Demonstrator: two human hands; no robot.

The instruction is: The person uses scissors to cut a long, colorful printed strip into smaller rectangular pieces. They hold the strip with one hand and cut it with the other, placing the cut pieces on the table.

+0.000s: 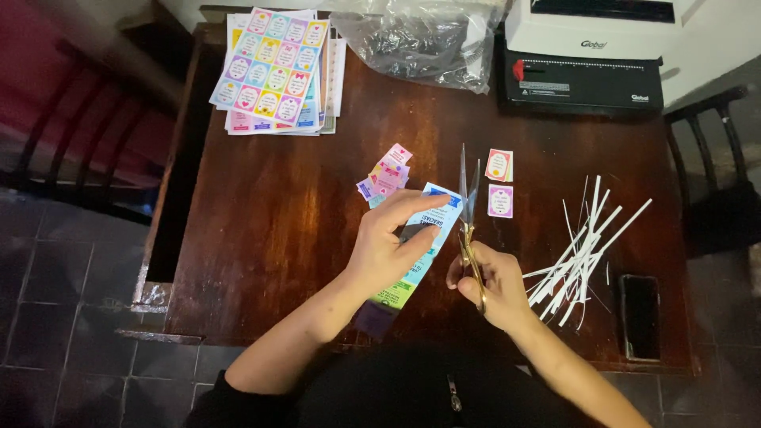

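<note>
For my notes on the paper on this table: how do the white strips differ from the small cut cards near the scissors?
The white strips are long, thin and plain; the two cut cards are short, squarish and colourfully printed. The strips lie crossed in a loose pile, the cards flat and apart. Both rest on the wooden table.

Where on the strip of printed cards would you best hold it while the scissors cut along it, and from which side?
Hold the printed strip on its left half, close beside the cut line, coming from the left as the left hand does. The strip is long, thin and floppy, so fingers near the blades steady it. The scissors, in the right hand, take the right edge, blades open, pointing away.
</note>
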